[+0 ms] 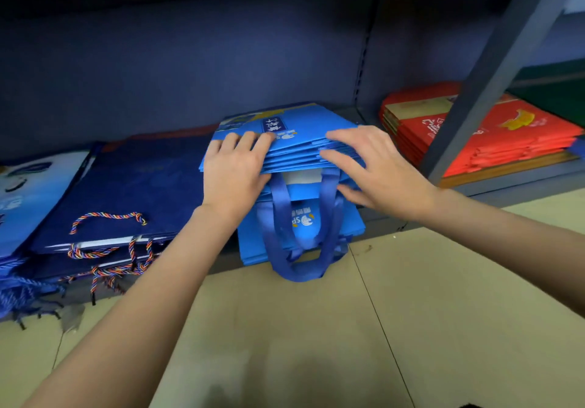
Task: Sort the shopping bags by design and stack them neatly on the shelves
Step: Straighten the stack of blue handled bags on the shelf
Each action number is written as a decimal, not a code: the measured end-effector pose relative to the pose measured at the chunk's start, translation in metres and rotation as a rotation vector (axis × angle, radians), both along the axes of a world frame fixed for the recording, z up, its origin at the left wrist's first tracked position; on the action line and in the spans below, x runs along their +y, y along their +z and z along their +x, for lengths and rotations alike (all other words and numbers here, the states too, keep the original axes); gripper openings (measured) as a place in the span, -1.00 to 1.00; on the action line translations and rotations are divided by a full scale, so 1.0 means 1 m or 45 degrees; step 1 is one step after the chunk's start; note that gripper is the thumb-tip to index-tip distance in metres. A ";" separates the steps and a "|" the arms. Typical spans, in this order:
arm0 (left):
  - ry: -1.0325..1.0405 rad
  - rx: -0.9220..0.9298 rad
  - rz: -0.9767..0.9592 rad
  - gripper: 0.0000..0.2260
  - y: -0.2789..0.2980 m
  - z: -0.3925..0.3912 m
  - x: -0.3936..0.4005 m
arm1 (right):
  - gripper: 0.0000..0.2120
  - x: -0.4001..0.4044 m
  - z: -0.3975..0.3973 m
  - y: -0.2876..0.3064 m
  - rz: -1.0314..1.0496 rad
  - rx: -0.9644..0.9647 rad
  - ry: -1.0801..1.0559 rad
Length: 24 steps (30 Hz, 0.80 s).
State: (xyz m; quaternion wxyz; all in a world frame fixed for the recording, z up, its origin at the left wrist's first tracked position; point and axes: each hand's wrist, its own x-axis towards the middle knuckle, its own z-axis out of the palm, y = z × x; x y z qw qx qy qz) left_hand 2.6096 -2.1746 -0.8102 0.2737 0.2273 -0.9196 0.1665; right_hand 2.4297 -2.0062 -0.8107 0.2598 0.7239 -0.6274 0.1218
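Note:
A stack of bright blue shopping bags lies flat on the bottom shelf, mid-frame. Blue ribbon handles hang from it over the shelf's front edge, and lower bags of the stack jut out towards me. My left hand grips the stack's left front corner, fingers on top and thumb at the edge. My right hand lies on the right front part of the stack with fingers spread over the bag edges. Left of it sits a pile of navy bags with multicoloured rope handles.
A light blue and white bag lies at the far left. Red bags are stacked on the neighbouring shelf bay, behind a grey slanted upright post. The shelf's dark back panel rises behind. Beige tiled floor lies below.

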 end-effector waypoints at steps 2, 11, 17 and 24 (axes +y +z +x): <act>-0.023 0.018 -0.027 -0.50 0.003 0.000 -0.005 | -0.42 0.021 0.000 -0.014 -0.001 0.190 0.071; -0.003 -0.010 -0.037 -0.42 -0.011 0.004 0.005 | -0.89 -0.007 0.027 -0.029 0.038 0.273 -0.027; 0.027 -0.033 -0.060 -0.43 -0.016 0.005 0.005 | -0.89 -0.012 0.060 0.032 0.149 -1.386 -0.131; -0.114 -0.045 -0.018 -0.45 -0.010 0.009 -0.007 | -0.80 0.000 0.073 0.029 -0.023 -1.239 0.036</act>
